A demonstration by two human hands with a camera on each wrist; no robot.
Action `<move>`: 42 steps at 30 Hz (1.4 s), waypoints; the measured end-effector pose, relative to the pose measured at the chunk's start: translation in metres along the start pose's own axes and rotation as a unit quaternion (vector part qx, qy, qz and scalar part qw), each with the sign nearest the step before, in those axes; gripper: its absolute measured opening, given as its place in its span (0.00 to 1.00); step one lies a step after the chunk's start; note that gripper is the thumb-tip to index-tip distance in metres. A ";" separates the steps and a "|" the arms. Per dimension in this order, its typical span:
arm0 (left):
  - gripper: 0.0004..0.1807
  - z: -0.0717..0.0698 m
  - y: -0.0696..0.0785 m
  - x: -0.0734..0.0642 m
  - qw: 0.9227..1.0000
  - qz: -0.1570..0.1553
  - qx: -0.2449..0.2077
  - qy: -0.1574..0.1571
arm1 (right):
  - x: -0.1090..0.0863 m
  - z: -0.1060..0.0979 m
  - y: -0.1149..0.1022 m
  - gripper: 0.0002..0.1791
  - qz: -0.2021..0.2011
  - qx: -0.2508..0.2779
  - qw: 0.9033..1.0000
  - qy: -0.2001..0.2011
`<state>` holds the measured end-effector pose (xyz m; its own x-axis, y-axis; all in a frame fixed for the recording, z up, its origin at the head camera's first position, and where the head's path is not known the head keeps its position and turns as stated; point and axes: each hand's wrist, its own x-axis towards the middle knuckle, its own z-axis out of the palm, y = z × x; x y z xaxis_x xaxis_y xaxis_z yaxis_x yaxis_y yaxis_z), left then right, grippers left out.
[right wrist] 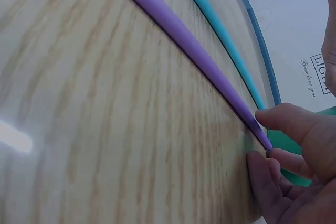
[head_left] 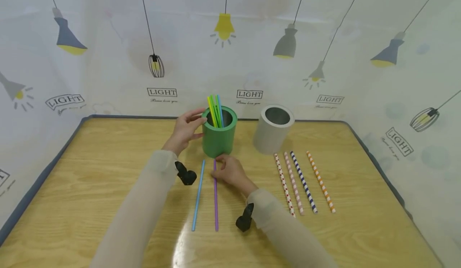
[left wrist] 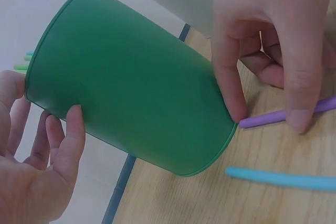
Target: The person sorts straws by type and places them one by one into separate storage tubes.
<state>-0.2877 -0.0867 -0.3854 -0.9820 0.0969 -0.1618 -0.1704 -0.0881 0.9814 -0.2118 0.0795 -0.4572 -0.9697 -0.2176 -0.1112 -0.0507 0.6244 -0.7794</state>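
Note:
My left hand [head_left: 184, 131] holds a green cup [head_left: 218, 143] at its left side and rim. Yellow, green and blue straws [head_left: 215, 114] stand in that cup. In front of it a purple straw [head_left: 216, 204] lies on the table. My right hand [head_left: 232, 174] pinches the purple straw near its far end, close to the cup's base. The left wrist view shows the right thumb on the purple straw [left wrist: 262, 119] and a fingertip at its end. To its left lies a light blue straw [head_left: 197, 200].
A light grey cup [head_left: 270, 137] stands to the right of the green one. Several patterned paper straws [head_left: 304, 182], dotted or striped, lie in a row on the right of the wooden table [head_left: 90, 180]. A printed curtain [head_left: 191, 32] hangs behind the table.

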 end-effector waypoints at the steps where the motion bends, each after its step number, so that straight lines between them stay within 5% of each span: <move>1: 0.20 0.000 0.001 0.000 1.000 0.000 0.000 -0.001 | 0.000 0.000 0.000 0.26 0.000 -0.004 1.000 0.001; 9: 0.20 0.000 0.008 0.001 1.000 0.012 0.000 -0.006 | 0.003 -0.002 -0.005 0.26 -0.011 0.009 1.000 0.013; 28: 0.21 0.001 0.006 0.000 1.000 0.002 0.002 -0.005 | 0.005 -0.008 -0.004 0.22 0.061 0.100 0.993 -0.029; 36: 0.21 0.000 0.002 -0.001 1.000 0.000 0.000 0.000 | 0.003 -0.013 -0.007 0.23 0.024 0.086 0.996 -0.013; 42: 0.21 0.000 0.001 0.000 1.000 0.001 -0.001 0.001 | 0.002 -0.023 -0.012 0.24 0.023 0.126 0.992 -0.011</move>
<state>-0.2878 -0.0869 -0.3842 -0.9824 0.0946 -0.1609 -0.1695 -0.0911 0.9813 -0.2187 0.0893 -0.4337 -0.9642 -0.2103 -0.1618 0.0581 0.4275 -0.9021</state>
